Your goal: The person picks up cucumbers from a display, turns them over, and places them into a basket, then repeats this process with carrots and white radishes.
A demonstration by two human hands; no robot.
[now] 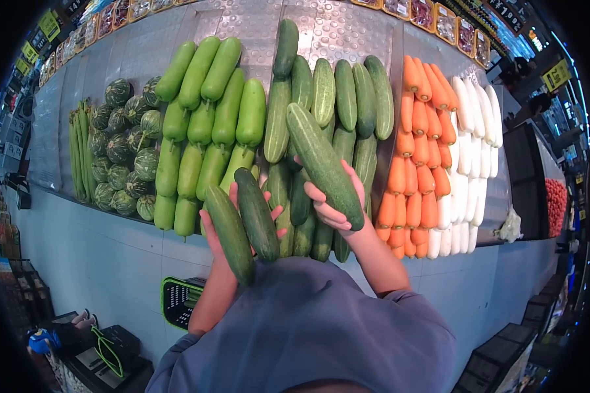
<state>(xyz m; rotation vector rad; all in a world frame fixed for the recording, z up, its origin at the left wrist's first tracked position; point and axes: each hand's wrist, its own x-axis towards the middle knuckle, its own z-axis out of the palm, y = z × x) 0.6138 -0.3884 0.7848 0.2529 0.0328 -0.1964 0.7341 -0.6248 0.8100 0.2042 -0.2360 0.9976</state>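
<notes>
Two dark green cucumbers rest side by side in my left hand (216, 237): a lighter one (229, 234) on the outside and a darker one (257, 215) on the inside. My right hand (334, 203) is wrapped round a large cucumber (324, 167), which tilts with its upper end to the left. Beneath and beyond both hands, rows of cucumbers (346, 95) lie on the display. Light green gourds (219, 118) are stacked just left of them, and carrots (413, 177) are piled to the right.
White radishes (469, 157) lie beyond the carrots. Striped round squashes (118, 147) and long green beans (80, 154) are at the left. A black basket with a green rim (164, 301) stands below my left forearm. Packaged trays (446, 25) line the far edge.
</notes>
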